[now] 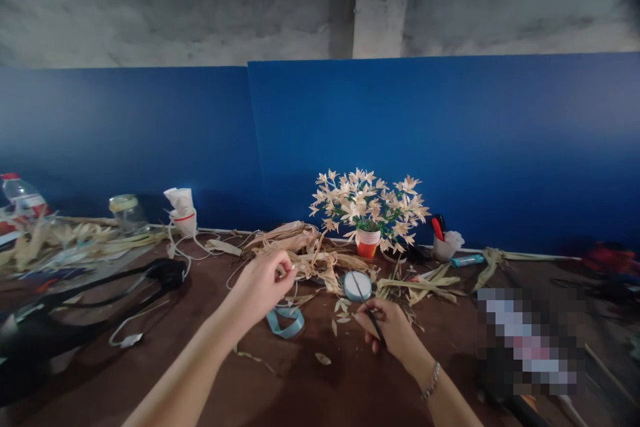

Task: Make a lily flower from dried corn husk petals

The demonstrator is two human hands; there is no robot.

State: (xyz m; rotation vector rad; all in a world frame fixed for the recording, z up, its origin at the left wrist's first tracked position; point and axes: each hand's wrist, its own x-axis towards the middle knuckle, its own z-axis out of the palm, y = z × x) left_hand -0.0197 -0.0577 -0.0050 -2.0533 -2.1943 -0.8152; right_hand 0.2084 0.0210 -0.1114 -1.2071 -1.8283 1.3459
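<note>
At the near edge of the brown table (345, 393), the left hand (261, 287) pinches a dried husk strip (290, 271) between thumb and fingertips, raised clear of the surface. The right hand (387, 330) closes around black scissors (371, 310), tips angled far and toward the strip, keeping blade and work close together. Husk scraps (340, 320) lie between the hands, near a blue ribbon (285, 325) and a tape roll (357, 285), all within easy reach. Farther off, husk flowers (367, 203) stand in an orange cup (367, 245) before the blue wall (400, 133). No writing is legible.
</note>
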